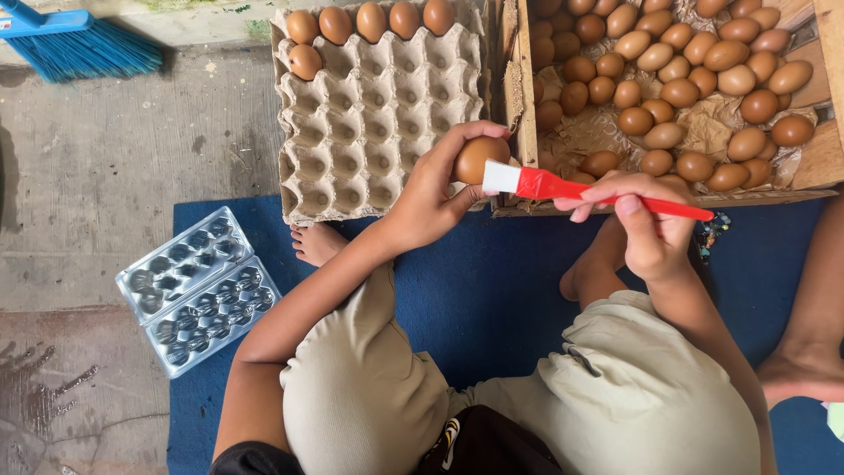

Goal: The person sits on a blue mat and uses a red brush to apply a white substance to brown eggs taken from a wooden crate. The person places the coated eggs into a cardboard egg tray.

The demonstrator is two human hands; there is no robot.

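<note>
A: Left hand (431, 198)?

B: Closed around a brown egg (477, 158), fingers curled over the top, thumb underneath. The egg sits at the lower right corner of the cardboard egg tray (378, 114), just in front of the wooden crate (822, 158).

A: Right hand (646, 220)?

B: Gripping a brush (580, 189) with a red handle, pinched between thumb and fingers. The white bristles touch the right side of the egg.

A: Tray contents?

B: Mostly bare cups. 5 eggs along the top row, 1 more below them at the left end, so 6 eggs (369, 22) in all.

A: Crate?

B: Lined with brown paper and holding a big heap of loose eggs (677, 79), too many to count fast. It stands right beside the tray.

A: Anything else?

B: A clear plastic egg carton (198, 290), open, lies half on the blue mat (492, 281) and half on the concrete floor (114, 176), left of the person's knee. A blue broom (79, 44) is at the top left. The person sits on the mat in beige shorts, bare feet under the tray and crate. Another person's bare foot (804, 369) shows at the right edge, well apart from both hands.
</note>
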